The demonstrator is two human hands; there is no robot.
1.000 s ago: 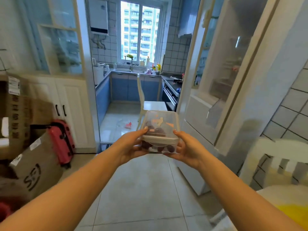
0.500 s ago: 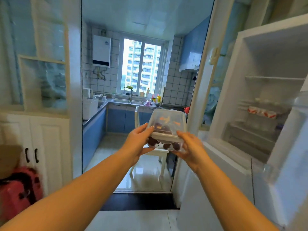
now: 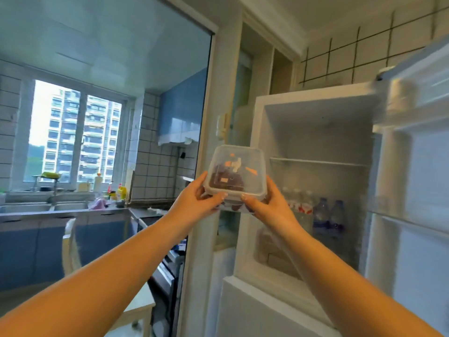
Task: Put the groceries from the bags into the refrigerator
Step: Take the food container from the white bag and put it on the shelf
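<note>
The left hand (image 3: 194, 203) and right hand (image 3: 269, 205) are seen clasped around the near corners of a clear plastic container (image 3: 234, 172), thumbs pressed on its lid, fingers curled beneath. The box is held level, in front of the refrigerator's left edge and not yet inside. Dark, rounded fruit, apparently plums, is visible through its walls. The open refrigerator (image 3: 315, 132) lies ahead and to the right, so the right hand is judged nearer. A bare glass shelf (image 3: 323, 162) is seen at about the container's height; on the shelf below, water bottles (image 3: 329, 215) are stored toward the rear.
</note>
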